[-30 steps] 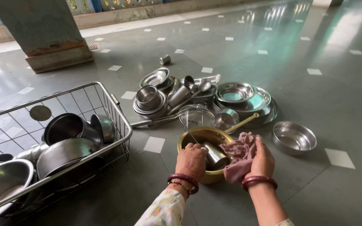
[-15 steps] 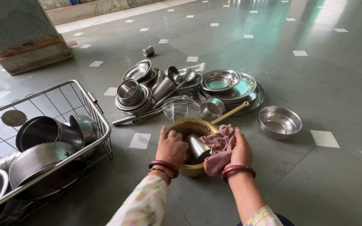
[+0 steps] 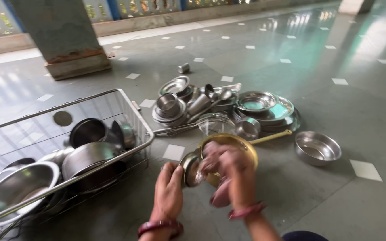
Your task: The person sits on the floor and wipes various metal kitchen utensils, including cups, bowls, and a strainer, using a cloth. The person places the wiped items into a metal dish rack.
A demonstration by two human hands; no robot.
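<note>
Now my left hand (image 3: pixel 168 196) clamps the light, slippery steel cup (image 3: pixel 190 168) by its rim; right hand (image 3: pixel 228 167) grips the soft cloth (image 3: pixel 221 196).

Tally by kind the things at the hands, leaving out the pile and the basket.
Steel tumbler, in the left hand: 1
Pink cloth, in the right hand: 1
Brass-coloured pan: 1
Total: 3

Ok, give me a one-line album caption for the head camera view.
Left hand holds a steel cup while the blurred right hand rubs it with a pink cloth over a brass pan.
</note>
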